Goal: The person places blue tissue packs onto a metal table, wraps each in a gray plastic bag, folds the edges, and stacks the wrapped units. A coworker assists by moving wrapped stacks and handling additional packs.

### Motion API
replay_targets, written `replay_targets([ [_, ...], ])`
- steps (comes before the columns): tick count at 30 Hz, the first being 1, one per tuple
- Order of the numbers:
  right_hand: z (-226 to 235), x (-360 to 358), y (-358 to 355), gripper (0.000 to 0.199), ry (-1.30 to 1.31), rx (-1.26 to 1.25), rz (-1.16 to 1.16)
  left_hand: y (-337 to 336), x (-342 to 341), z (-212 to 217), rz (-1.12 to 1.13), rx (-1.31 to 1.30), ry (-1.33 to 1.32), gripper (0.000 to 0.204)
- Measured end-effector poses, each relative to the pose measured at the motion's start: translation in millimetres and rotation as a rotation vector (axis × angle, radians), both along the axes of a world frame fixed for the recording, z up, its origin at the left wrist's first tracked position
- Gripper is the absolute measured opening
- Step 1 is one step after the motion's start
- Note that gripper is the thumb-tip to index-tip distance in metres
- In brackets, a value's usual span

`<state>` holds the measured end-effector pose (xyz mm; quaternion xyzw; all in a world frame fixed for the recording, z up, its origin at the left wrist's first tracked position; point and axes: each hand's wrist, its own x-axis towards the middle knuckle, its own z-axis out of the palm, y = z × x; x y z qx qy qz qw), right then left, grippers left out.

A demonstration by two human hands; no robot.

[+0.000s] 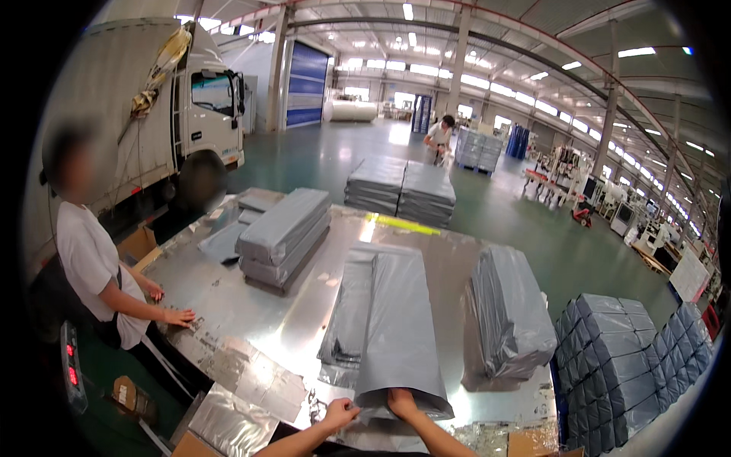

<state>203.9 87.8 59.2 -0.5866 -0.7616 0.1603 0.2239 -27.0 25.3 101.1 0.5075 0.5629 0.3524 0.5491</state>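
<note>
A large grey plastic bag [402,327] lies lengthwise on the metal-topped table, its wide mouth facing me. At the left corner of that mouth is my left hand [340,412], its fingers curled closed; whether they pinch the film I cannot make out. My right hand [400,401] reaches into the mouth, under the upper layer, and its fingertips are hidden inside. Beneath and to the left of the bag shows a pile of folded grey bags [346,316].
Stacks of grey bags stand on the table's left [285,232] and right [512,312]. Packed grey bundles [609,358] sit beyond the right edge. A co-worker [99,266] rests hands on the table's left side. A truck [205,107] is parked behind; another person [439,137] stands farther off.
</note>
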Motion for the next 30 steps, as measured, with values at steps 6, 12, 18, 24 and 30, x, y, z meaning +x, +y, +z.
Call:
replay_targets([
  [6, -28.9, 3.7, -36.3, 0.035, -0.199, -0.349, 0.094, -28.0, -40.2, -75.1, 0.208, -0.295, -0.143, 0.016],
  [12, 7.5, -87.6, -55.6, 0.029, 0.332, -0.471, 0.175, -41.1, -47.9, -67.2, -0.002, -0.277, -0.209, 0.015],
  [18, 29.7, -99.0, -62.2, 0.014, 0.327, -0.153, 0.308, -29.8, -54.0, -61.9, -0.027, -0.246, -0.346, 0.018],
  [24, 33.1, 89.2, -148.1, 0.011, 0.273, -0.259, -0.058, -32.1, -57.9, -78.8, 0.088, -0.345, -0.391, 0.017],
  [30, 82.3, 355.0, -397.3, 0.038, -0.732, -0.833, -1.033, -8.3, -62.4, -31.9, -0.139, 0.068, 0.414, 0.035],
])
